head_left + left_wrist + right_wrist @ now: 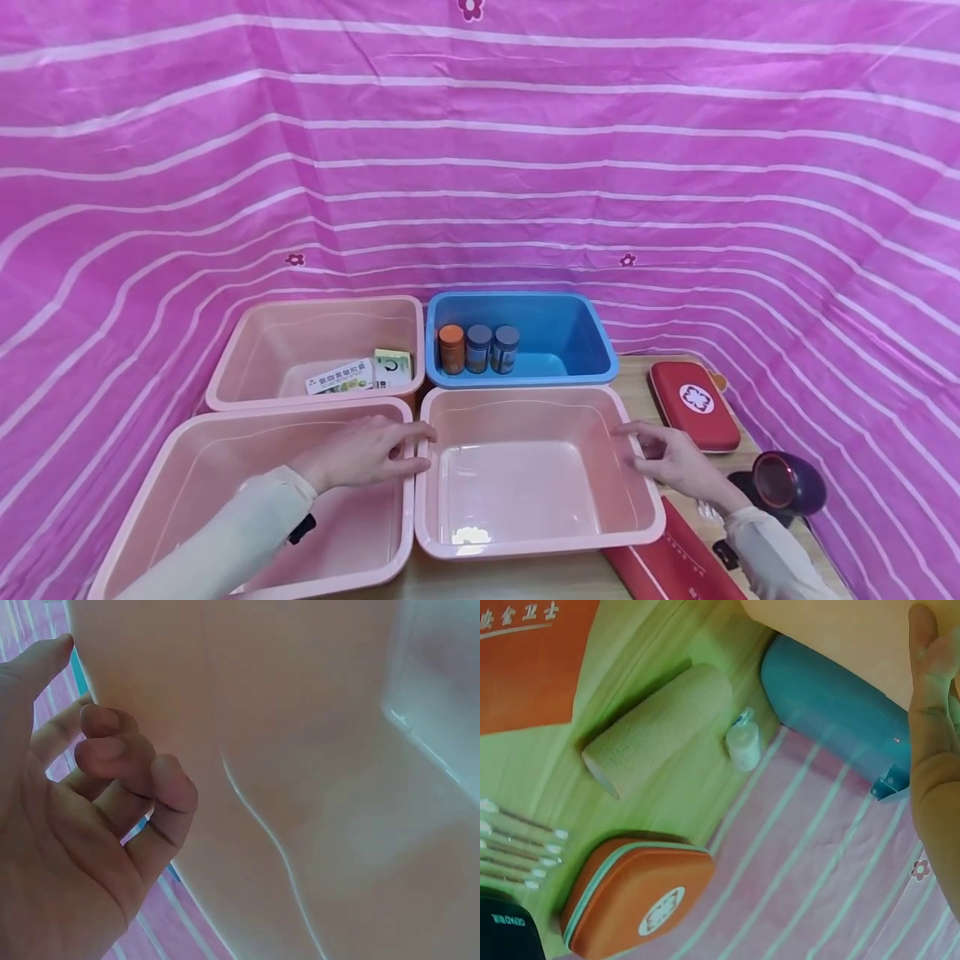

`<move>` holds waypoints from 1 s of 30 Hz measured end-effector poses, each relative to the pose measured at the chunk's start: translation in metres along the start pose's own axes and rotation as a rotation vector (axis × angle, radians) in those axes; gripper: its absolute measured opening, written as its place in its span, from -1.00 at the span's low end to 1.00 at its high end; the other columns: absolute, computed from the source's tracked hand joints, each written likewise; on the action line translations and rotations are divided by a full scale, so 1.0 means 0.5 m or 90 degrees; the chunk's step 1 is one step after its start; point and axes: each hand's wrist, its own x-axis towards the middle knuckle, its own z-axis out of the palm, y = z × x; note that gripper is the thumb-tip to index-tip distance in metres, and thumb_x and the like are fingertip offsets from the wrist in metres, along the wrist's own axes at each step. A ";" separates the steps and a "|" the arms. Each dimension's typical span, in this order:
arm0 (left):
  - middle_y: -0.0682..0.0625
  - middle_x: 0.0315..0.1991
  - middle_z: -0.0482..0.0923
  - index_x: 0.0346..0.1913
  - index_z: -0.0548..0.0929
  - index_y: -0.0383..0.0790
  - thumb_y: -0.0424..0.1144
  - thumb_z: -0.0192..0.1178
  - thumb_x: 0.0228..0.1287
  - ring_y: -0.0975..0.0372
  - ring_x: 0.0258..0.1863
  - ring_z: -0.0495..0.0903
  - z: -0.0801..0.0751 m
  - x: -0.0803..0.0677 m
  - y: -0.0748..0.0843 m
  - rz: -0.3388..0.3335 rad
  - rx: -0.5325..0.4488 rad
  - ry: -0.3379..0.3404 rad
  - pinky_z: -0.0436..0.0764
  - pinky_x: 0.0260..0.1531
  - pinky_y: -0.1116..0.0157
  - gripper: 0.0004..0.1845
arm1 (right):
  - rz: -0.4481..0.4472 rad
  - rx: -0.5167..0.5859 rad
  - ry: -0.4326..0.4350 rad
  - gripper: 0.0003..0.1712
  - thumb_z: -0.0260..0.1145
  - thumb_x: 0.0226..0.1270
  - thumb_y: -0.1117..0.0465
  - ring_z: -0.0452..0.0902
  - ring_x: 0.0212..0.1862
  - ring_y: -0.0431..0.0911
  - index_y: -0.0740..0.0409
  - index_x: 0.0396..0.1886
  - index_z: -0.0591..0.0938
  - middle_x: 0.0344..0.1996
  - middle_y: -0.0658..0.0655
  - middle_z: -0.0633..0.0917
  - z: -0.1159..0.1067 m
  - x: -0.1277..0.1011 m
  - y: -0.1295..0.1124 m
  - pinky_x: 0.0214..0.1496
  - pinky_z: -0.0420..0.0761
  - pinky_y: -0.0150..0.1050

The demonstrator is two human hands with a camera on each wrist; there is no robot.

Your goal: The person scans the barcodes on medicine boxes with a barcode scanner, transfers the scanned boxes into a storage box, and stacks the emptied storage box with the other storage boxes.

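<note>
A pale pink bin (517, 417) stands at the front, right of a second pink bin (195, 450). My left hand (375, 454) reaches over the second bin. Its thumb and index finger touch the first bin's left rim; its other fingers are loosely bent in the left wrist view. My right hand (675, 458) lies at the opposite rim, thumb and index fingertips against it. At the right wrist view's upper right edge, that hand (937, 697) is partly cut off beside the bin's outer wall (832, 630).
Behind are a blue bin (555, 304) with several bottles (478, 348) and another pink bin (262, 333) with medicine boxes (341, 377). Right lie a red case (697, 404), black object (787, 483), red pouch (675, 558), beige roll (660, 727) and white bottle (744, 746).
</note>
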 end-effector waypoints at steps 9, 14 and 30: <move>0.32 -0.58 0.37 0.18 0.63 0.30 0.38 0.16 0.34 0.41 -0.56 0.36 -0.006 0.003 0.016 -0.027 0.047 -0.004 0.36 -0.48 0.41 -0.53 | 0.028 -0.011 0.046 -0.48 0.49 0.31 0.20 0.61 -0.43 -0.22 0.10 0.26 0.66 -0.35 0.03 0.72 0.003 -0.009 -0.001 -0.49 0.70 -0.31; 0.34 -0.59 0.36 0.16 0.64 0.29 0.35 0.18 0.35 0.42 -0.55 0.34 -0.009 -0.002 0.030 -0.009 0.051 -0.004 0.35 -0.48 0.41 -0.56 | -0.008 -0.024 0.073 -0.54 0.47 0.30 0.31 0.47 -0.52 -0.30 0.13 0.21 0.69 -0.55 -0.11 0.57 -0.004 -0.027 -0.008 -0.53 0.60 -0.38; 0.24 -0.27 0.56 0.22 0.61 0.16 0.07 0.34 0.38 0.38 -0.34 0.55 -0.094 -0.044 0.095 0.066 -0.198 0.139 0.66 -0.36 0.42 -0.60 | -0.093 0.033 0.143 -0.51 0.34 0.30 0.52 0.50 -0.53 -0.34 0.31 0.24 0.63 -0.60 -0.10 0.60 -0.104 -0.084 -0.178 -0.61 0.56 -0.32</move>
